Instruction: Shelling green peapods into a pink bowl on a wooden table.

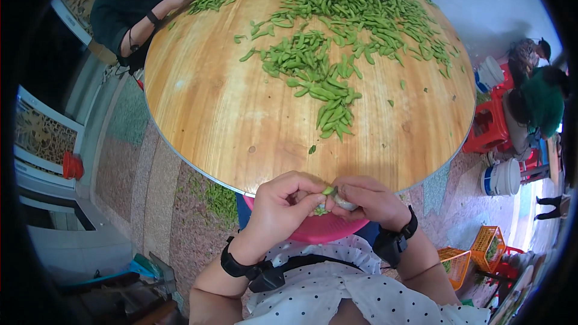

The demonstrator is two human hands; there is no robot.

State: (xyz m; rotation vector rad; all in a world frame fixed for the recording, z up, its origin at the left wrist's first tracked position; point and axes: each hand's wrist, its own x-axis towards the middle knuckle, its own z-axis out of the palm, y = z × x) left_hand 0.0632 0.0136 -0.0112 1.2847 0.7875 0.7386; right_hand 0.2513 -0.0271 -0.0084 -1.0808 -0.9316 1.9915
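Over the near edge of the round table, my two hands meet in a pinch. A green edamame pod (328, 191) sits between their fingertips. The thumb and fingers of my left hand (286, 200) are closed on one side of it. My right hand (374, 202) is closed at the other side, with a small whitish, shiny thing (345, 204) at its fingers that I cannot make out. Below both hands rests a pink basin (325, 230) on my lap; its inside is mostly hidden. Loose edamame pods (332, 117) trail toward me from a large heap (355, 0).
The wooden table (217, 114) curves around in front of me. Another person (129, 18) works at a small pod pile (209, 0) at far left. Pods litter the floor (218, 201). Red stools (486, 126), a white bucket (501, 177) and orange crates (486, 248) stand at right.
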